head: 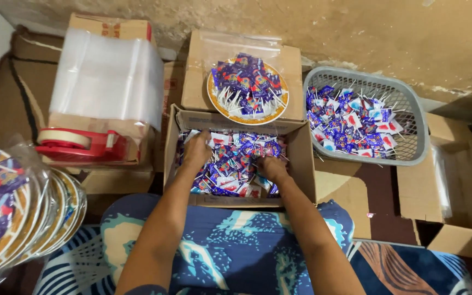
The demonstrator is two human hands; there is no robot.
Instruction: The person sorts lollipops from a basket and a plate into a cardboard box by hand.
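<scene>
Digging in open cardboard box [301, 158] of blue-wrapped lollipops [230, 164]: left hand [196, 150] closed on some, right hand [271, 168] grip unclear; round plate [214, 101] already loaded, packed plates [55, 213] stacked left.

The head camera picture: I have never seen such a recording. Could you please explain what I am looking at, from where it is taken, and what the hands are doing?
There is no machine here. A person wears one camera on the head, so you look down along their own two bare arms. Both hands reach into an open cardboard box full of small wrapped lollipops in blue, red and white. The left hand is closed among them at the back of the box; the right hand rests in the pile. Whether either really holds a lollipop cannot be seen. Behind the box stands a round plate heaped with the same sweets, under clear plastic. To the right is a grey basket with more. To the left lie a red tape dispenser and a stack of wrapped plates.
</scene>
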